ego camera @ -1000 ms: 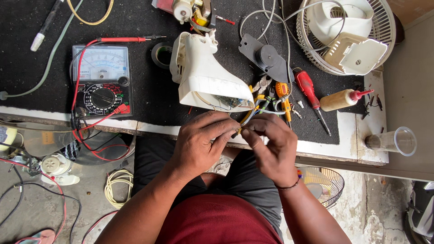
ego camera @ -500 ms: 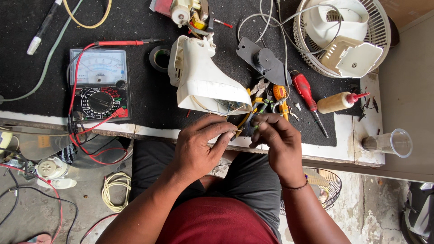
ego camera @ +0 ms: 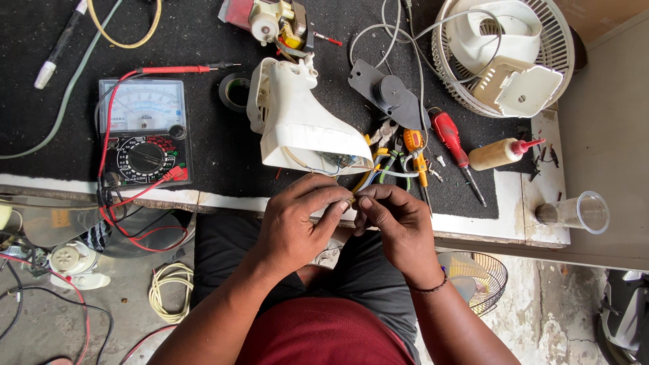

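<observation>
My left hand (ego camera: 297, 223) and my right hand (ego camera: 399, 226) meet fingertip to fingertip at the bench's front edge, pinching the ends of thin wires (ego camera: 370, 174) between them. These yellow, green and white wires run up into the open bottom of a white plastic fan housing (ego camera: 297, 125) lying on the black mat. What exactly sits between the fingertips is hidden by the fingers.
An analog multimeter (ego camera: 143, 132) with red leads lies at left. A red-handled screwdriver (ego camera: 454, 150), an orange-handled tool (ego camera: 416, 150), a glue bottle (ego camera: 500, 153), a black bracket (ego camera: 385, 94), tape roll (ego camera: 235, 91) and a fan grille (ego camera: 503, 57) lie around. A clear cup (ego camera: 574, 211) stands at right.
Both hands have drawn slightly closer together and nearer the bench edge, fingertips now pressed together on the wire ends. The view has shifted a little.
</observation>
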